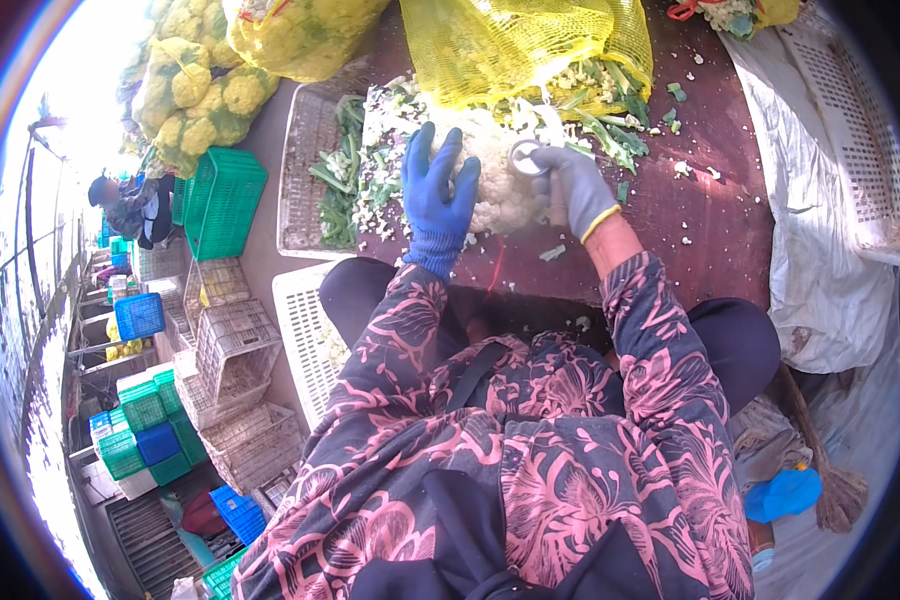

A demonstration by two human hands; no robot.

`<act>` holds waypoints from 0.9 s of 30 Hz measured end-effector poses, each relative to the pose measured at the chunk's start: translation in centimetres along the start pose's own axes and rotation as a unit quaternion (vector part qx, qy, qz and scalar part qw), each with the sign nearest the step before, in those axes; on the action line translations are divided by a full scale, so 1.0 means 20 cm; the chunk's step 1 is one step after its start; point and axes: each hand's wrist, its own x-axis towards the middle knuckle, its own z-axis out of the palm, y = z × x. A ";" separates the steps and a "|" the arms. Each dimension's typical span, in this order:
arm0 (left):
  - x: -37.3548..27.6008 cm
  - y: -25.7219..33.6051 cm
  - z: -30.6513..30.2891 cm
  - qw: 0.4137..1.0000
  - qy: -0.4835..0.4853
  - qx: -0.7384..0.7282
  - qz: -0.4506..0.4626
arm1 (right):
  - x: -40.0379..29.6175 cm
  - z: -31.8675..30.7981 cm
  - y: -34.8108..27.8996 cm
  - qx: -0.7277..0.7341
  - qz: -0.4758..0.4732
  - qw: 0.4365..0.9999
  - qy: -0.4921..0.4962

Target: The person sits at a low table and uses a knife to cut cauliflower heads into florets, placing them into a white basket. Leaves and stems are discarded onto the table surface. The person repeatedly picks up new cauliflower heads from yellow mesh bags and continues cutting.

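Observation:
A large cauliflower head (pixel 496 169) lies on the dark red board (pixel 709 217) in front of me. My left hand (pixel 441 191), in a blue glove, rests at its left side with the fingers spread. In a grey glove, my right hand (pixel 570 180) grips a round metal tool (pixel 528 157), its kind unclear, at the head's right side. Beyond both hands lies a yellow mesh bag (pixel 525 52) with cauliflower and leaf pieces at its mouth. Cauliflower crumbs and cut leaves (pixel 607 142) are scattered about the board.
Left of the board stands a white crate (pixel 294 180) with leaves; another white crate (pixel 292 315) is beside my knee. Filled mesh bags (pixel 195 97), a green crate (pixel 225 202) and stacked crates (pixel 236 337) stand farther left, near a person (pixel 139 206). White sheeting (pixel 802 225) hangs at right.

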 end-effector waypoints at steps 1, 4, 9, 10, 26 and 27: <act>0.01 0.02 0.00 1.000 -0.002 -0.006 -0.001 | 0.01 0.01 0.01 -0.018 0.016 1.000 -0.012; 0.00 0.01 0.00 1.000 0.003 -0.006 -0.004 | 0.07 -0.15 0.05 0.032 0.021 0.999 0.032; -0.02 0.01 0.00 1.000 0.014 -0.018 -0.012 | -0.12 0.05 -0.07 -0.045 -0.047 0.998 0.012; -0.02 0.02 0.00 0.999 0.010 -0.027 -0.018 | -0.08 0.05 -0.06 -0.055 -0.016 0.998 -0.002; -0.04 0.03 -0.02 1.000 0.011 0.012 0.019 | 0.02 0.03 -0.16 -0.112 -0.067 0.991 -0.007; -0.03 0.03 -0.01 1.000 0.011 0.014 0.025 | 0.05 -0.01 -0.16 -0.059 -0.053 0.996 -0.038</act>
